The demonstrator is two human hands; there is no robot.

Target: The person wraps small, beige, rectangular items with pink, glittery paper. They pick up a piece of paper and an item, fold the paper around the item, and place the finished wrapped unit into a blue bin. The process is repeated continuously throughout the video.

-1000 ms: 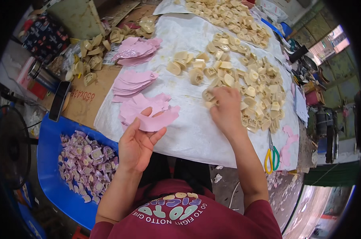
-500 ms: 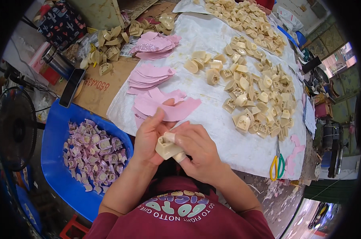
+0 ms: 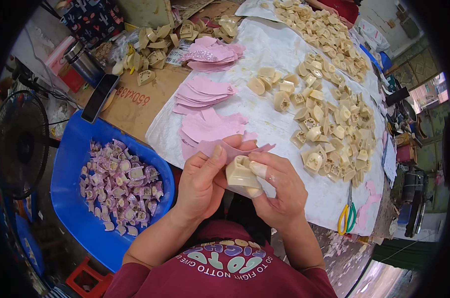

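Between my hands is a cream plastic shoe heel, blocky and hollow at the top. My right hand grips it between thumb and fingers; pale covers sit on the thumb and forefinger tips. In my left hand, a thin pink cut-out of sheet material is pinched between thumb and fingers, stretching behind the heel toward my right fingertips. Whether the sheet touches the heel I cannot tell. Just beyond lies a stack of similar pink cut-outs on the white cloth.
Many cream heels are spread to the right. At left, a blue tub holds pink-covered pieces. Scissors lie at the cloth's near right edge. A phone, a flask and a fan are on the left.
My left hand has lifted a pink cut-out from the stack. Both hands and the heel have shifted right, and the heel has turned in my right fingers. The whole view has shifted slightly.
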